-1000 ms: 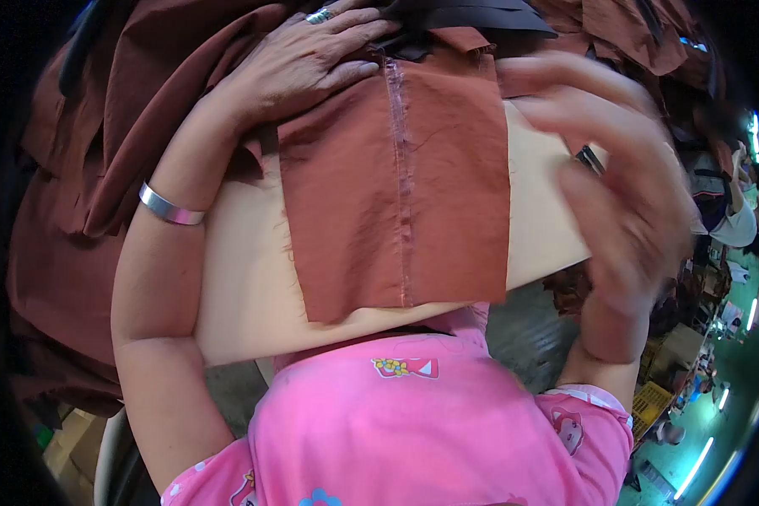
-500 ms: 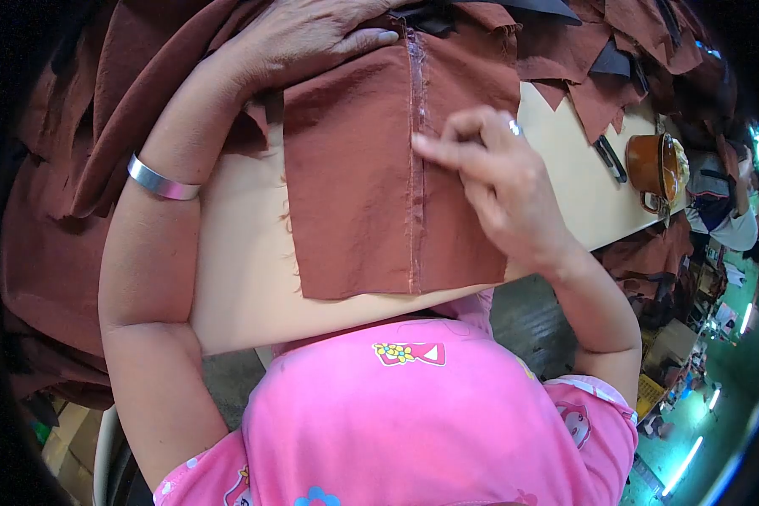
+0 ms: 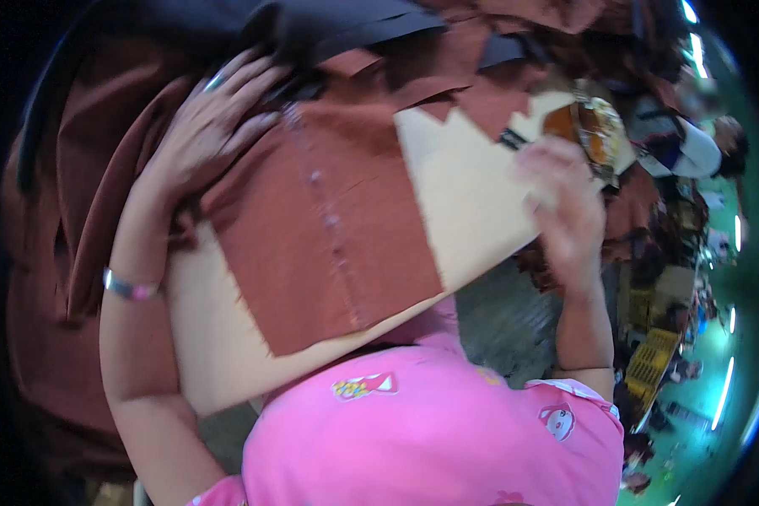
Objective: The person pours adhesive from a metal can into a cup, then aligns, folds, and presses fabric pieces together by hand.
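A brown cloth piece (image 3: 287, 244) lies on the pale tabletop (image 3: 464, 194), with a seam carrying shiny, whitish spots down its middle. My left hand (image 3: 219, 114) rests at the cloth's upper left, its fingers stretched out and a ring on one of them. Over the table's right side, off the cloth, my right hand (image 3: 565, 202) is smeared by motion. Its fingers are beside a small black tool (image 3: 511, 139), partly hidden, and a brown mug (image 3: 565, 122) with pale contents. Whether that hand holds anything is not visible.
Heaped brown fabric (image 3: 101, 194) covers the left side. Brown scraps (image 3: 489, 97) and dark cloth (image 3: 354, 34) lie along the far edge. To the right, another person (image 3: 696, 148) is near the table's end, and a yellow crate (image 3: 651, 363) stands lower down.
My right hand has left the cloth's seam and moved right toward the mug and black tool. The view has turned and shifted; my left hand stays at the cloth's top.
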`<control>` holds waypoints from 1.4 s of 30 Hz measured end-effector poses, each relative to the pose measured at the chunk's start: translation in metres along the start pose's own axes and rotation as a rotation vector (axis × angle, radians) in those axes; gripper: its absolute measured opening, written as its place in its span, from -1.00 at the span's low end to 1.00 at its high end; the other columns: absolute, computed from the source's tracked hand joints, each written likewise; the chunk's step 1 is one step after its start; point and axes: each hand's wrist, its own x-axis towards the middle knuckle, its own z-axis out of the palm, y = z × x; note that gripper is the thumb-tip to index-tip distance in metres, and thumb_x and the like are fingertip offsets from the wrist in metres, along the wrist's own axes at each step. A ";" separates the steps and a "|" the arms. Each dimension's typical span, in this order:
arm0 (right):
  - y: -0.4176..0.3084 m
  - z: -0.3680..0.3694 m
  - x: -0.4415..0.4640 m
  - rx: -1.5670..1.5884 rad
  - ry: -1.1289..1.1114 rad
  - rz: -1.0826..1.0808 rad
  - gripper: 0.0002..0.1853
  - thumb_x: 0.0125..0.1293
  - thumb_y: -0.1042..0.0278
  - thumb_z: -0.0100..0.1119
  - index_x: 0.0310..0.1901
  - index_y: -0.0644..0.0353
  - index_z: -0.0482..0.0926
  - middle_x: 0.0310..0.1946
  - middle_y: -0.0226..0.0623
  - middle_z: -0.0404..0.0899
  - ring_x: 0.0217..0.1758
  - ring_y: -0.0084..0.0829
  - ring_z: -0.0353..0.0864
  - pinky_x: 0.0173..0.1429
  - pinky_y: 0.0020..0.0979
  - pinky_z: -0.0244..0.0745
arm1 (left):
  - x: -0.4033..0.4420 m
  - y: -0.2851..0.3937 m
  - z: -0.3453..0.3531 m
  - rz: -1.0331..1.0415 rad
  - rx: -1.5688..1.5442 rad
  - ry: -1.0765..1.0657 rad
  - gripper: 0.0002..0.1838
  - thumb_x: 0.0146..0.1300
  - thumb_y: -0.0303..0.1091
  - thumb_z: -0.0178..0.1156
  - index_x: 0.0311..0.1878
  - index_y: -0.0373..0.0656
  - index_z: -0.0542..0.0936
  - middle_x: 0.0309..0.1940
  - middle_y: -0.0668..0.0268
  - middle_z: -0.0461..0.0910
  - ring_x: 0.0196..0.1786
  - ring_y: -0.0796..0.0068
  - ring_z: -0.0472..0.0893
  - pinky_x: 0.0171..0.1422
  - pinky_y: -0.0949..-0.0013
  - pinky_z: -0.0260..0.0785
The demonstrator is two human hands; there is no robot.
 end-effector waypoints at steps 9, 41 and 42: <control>0.115 -0.083 -0.014 -0.621 -0.224 0.400 -0.34 -0.22 0.11 0.37 0.05 0.08 0.52 0.33 -0.11 0.11 0.35 -0.09 0.14 0.36 -0.21 0.08 | 0.000 0.010 -0.015 -0.081 -0.032 -0.108 -0.40 0.25 -0.09 0.02 0.32 -0.09 0.23 0.34 0.21 0.15 0.43 0.20 0.02 0.46 0.18 -0.12; -0.015 0.143 0.105 0.265 -0.098 -0.165 -0.70 0.01 0.66 0.01 -0.21 0.22 0.60 -0.16 -0.26 0.42 -0.05 -0.31 0.46 0.05 -0.37 0.34 | 0.001 -0.011 0.009 0.058 -0.241 0.097 -0.53 0.24 -0.36 -0.01 0.25 -0.10 0.34 0.26 0.19 0.29 0.37 0.25 0.17 0.43 0.27 -0.01; -0.016 0.144 0.104 0.226 -0.105 -0.173 -0.70 0.01 0.66 0.01 -0.21 0.22 0.61 -0.14 -0.25 0.41 -0.03 -0.30 0.45 0.09 -0.36 0.32 | 0.002 -0.012 0.017 0.063 -0.243 0.135 -0.54 0.24 -0.40 -0.03 0.24 -0.09 0.35 0.25 0.19 0.30 0.37 0.25 0.17 0.42 0.25 0.00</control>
